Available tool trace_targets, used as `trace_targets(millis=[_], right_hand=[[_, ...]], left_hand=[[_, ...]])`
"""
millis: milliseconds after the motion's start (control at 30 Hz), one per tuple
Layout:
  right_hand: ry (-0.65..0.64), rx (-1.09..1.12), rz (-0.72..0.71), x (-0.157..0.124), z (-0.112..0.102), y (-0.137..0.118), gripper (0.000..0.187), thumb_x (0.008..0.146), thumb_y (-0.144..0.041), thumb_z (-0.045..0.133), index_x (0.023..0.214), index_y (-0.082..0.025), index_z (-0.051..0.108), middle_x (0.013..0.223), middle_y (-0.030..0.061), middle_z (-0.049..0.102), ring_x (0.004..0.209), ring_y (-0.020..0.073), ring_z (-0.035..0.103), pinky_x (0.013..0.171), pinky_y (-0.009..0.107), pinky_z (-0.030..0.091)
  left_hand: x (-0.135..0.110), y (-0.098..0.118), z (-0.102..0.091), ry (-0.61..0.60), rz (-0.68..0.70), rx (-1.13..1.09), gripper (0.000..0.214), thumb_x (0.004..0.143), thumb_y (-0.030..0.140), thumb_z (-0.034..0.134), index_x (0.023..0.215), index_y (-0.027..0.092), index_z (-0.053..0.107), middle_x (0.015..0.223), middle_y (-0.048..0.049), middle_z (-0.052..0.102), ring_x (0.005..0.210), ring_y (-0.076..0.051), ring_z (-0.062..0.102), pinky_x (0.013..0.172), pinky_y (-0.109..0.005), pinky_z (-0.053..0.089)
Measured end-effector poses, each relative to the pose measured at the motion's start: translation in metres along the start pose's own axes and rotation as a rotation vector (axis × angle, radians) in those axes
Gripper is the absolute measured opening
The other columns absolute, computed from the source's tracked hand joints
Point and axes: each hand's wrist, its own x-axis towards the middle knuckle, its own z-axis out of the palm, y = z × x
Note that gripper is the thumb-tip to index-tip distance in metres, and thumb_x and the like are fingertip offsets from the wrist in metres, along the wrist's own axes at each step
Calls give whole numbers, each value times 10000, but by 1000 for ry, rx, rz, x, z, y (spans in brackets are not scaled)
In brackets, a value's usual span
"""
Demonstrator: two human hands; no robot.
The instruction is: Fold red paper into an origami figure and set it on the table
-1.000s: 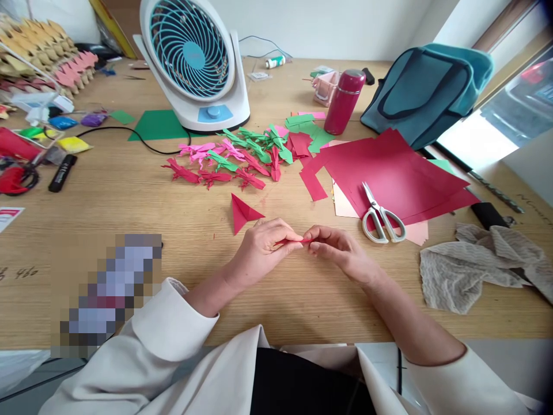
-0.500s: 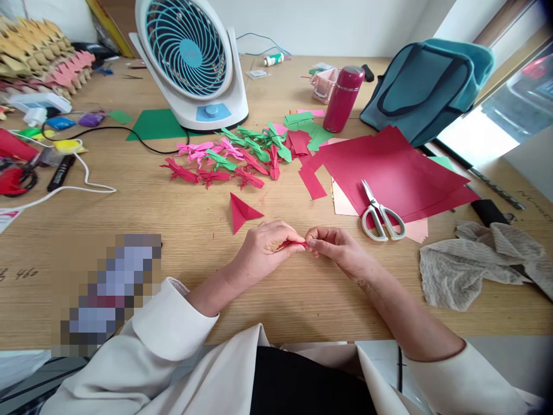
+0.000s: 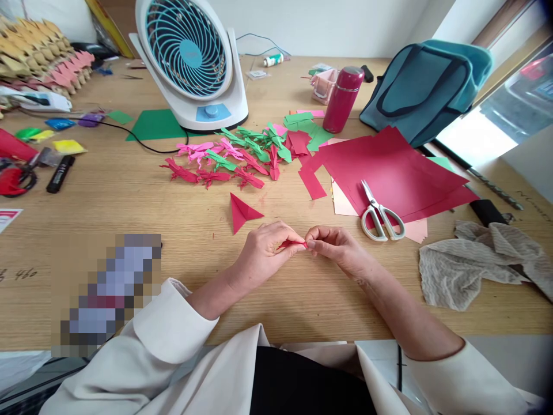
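A small folded red paper (image 3: 290,244) is pinched between the fingertips of my two hands, just above the table. My left hand (image 3: 268,246) grips it from the left, thumb below and fingers on top. On its other end, my right hand (image 3: 337,248) has thumb and forefinger pressed together. Most of the paper is hidden by the fingers. Just beyond my left hand lies a folded red paper triangle (image 3: 242,213). Farther back are several folded red paper figures (image 3: 213,177), with pink (image 3: 199,151) and green folded figures (image 3: 254,143) among them.
White-handled scissors (image 3: 380,214) rest on red paper sheets (image 3: 397,173) at the right, near a crumpled cloth (image 3: 470,265). Behind stand a fan (image 3: 190,63), a red flask (image 3: 343,99) and a teal bag (image 3: 427,86). A black marker (image 3: 60,174) lies left.
The white cable at the left has gone from the table, and the white device there has shifted. My hands stay almost in place, fingertips still pinching the red paper.
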Motion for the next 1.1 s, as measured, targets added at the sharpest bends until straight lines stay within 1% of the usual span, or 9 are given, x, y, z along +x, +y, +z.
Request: trace_targets(millis=[133,300,433,567,700,900,1100], right_hand=[[-25,0,15,1,-3,2,340,760,-506,750,737,-175,677,650,-10,541,625,118,431,597,264,337],[-62,60,39,1,-4,1,320,752,-476,779,749,-169,688,644,-17,563,601,100,448,608,252,359],[-71,84,68,0,-3,-1,341,728,-488,794,743,-165,686,614,-26,547,582,99,434,603,255,358],[-69,79,52,0,-4,0,329,752,-484,773,761,-165,691,624,-25,546,589,101,432,611,255,358],[-63,52,37,1,-4,2,325,759,-483,769,757,-166,696,622,-20,548,593,103,434,600,252,350],[-42,12,29,3,-4,3,333,738,-497,779,748,-172,707,630,-5,590,597,112,466,595,253,377],[-49,-32,8,3,-5,0,338,747,-501,766,747,-167,712,645,5,621,605,114,497,598,254,399]], left_hand=[[0,1,-1,-23,34,7,66,881,214,695,819,192,699,770,5,727,716,-117,653,729,-261,464],[0,2,-2,-9,49,57,27,864,218,719,846,200,709,783,17,740,705,-110,642,756,-261,466],[0,0,-2,-17,55,-1,21,864,203,716,848,192,709,789,7,737,721,-112,647,744,-255,470],[-1,-1,0,-16,35,-44,31,862,197,717,834,188,708,793,-2,734,734,-117,657,738,-257,471],[-2,3,0,-17,-10,15,47,881,205,694,839,191,707,805,-5,734,747,-127,650,747,-278,456],[-4,6,-1,-25,61,145,105,931,234,632,851,194,687,825,-8,745,776,-137,653,797,-305,443],[-5,6,0,-36,80,195,111,939,220,618,845,191,670,815,-2,735,782,-137,647,812,-308,436]])
